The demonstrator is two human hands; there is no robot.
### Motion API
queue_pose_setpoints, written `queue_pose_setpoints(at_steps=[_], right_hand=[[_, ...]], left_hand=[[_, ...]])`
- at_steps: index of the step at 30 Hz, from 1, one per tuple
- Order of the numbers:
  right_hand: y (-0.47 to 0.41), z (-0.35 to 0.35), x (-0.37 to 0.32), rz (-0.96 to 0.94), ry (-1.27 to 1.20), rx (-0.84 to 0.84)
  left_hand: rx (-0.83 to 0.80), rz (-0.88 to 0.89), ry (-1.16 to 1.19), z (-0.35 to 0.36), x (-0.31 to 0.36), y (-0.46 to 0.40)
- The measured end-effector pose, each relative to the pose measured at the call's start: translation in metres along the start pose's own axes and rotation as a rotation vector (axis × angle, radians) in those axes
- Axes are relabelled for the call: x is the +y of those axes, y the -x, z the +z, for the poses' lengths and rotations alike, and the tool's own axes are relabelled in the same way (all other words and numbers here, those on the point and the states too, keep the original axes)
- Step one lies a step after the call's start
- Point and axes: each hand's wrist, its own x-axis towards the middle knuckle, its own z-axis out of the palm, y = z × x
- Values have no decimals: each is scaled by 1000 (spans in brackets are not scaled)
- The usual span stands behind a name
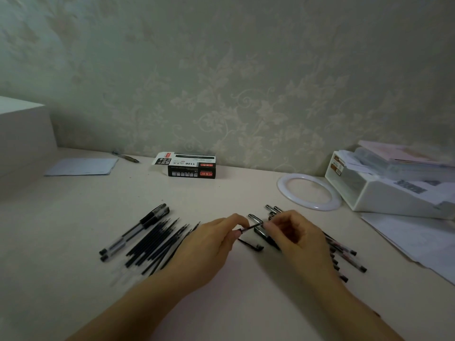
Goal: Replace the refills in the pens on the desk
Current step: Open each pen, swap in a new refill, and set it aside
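Above the desk's middle, my left hand (216, 244) and my right hand (295, 239) both pinch one thin dark refill (250, 228), one hand at each end. A pen barrel seems to lie under my right palm, mostly hidden. A small black pen part (253, 245) lies on the desk just below the refill. Several loose dark refills (157, 242) are fanned out to the left, beside two capped black pens (138, 230). Several more pens (344, 252) lie in a pile behind and to the right of my right hand.
A black-and-white pen box (189, 166) stands open near the wall. A white ring (309, 191) and a white organiser with papers (384, 190) sit at the right. A sheet of paper (81, 166) and a lone pen (126, 157) lie at the back left.
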Motion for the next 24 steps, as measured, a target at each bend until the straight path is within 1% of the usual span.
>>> queue_pose_setpoints(at_steps=[4, 6, 12, 15, 17, 19, 21, 24], right_hand=[[8, 9, 0, -219, 327, -210], [9, 11, 3, -255, 429, -279], [8, 13, 5, -258, 454, -290], [8, 12, 4, -231, 438, -258], [8, 11, 2, -200, 408, -201], [8, 10, -1, -140, 296, -138], [7, 10, -6, -26, 102, -126], [6, 10, -11, 119, -187, -180]], left_hand=[[1, -10, -15, 0, 0, 0], [1, -12, -12, 1, 0, 0], [16, -4, 13, 1, 2, 0], [49, -9, 40, 1, 1, 0], [78, -9, 52, 2, 1, -1], [98, -8, 87, 2, 1, -1], [87, 18, 131, 3, 2, -1], [49, 98, 180, 6, 6, 0]])
